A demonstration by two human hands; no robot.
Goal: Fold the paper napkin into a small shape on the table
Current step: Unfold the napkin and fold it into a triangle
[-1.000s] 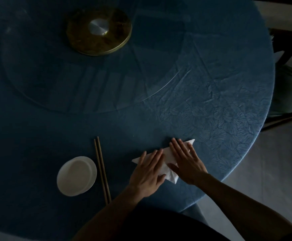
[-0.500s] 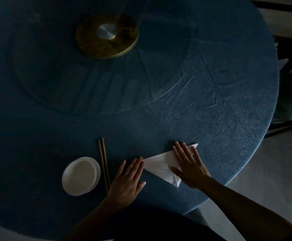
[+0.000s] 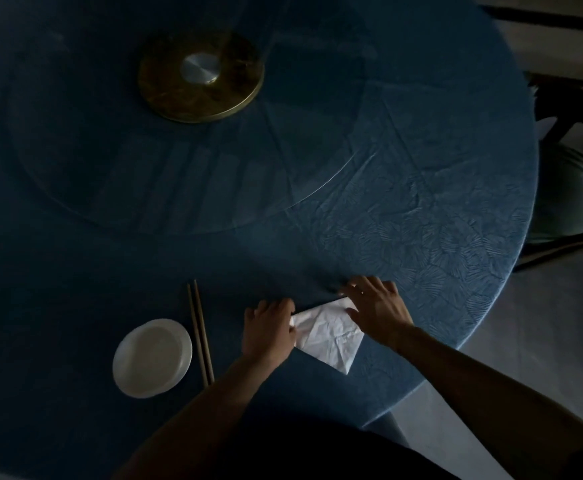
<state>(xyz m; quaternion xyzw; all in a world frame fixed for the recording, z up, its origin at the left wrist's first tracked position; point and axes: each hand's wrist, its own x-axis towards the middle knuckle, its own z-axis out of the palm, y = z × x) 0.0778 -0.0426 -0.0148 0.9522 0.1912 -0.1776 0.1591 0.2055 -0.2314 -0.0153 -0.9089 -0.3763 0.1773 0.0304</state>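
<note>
Light: dim throughout; far half of the round table under its dark blue patterned cloth (image 3: 421, 216) hard to read.
Hidden: top corner of the white folded paper napkin (image 3: 328, 332) under the right hand (image 3: 376, 311); left corner under the left hand (image 3: 269, 329); both forearms cut off at the bottom edge.
Napkin place: flat on the cloth at the near edge of the table, between the two hands, right of the pair of brown wooden chopsticks (image 3: 200, 332).
Napkin shape and axis: creased, roughly triangular; long axis diagonal, from upper right under the right hand down to a free point at lower right of centre, aimed toward the near table edge.
Left hand: fingers curled at the napkin's left corner; pinching or only pressing, cannot tell.
Right hand: fingers spread flat, palm down, holding nothing, pressing the upper edge.
Nearby: small round white dish (image 3: 151, 358) just left of the chopsticks; clear glass turntable with a round brass hub (image 3: 201, 76) farther back.
</note>
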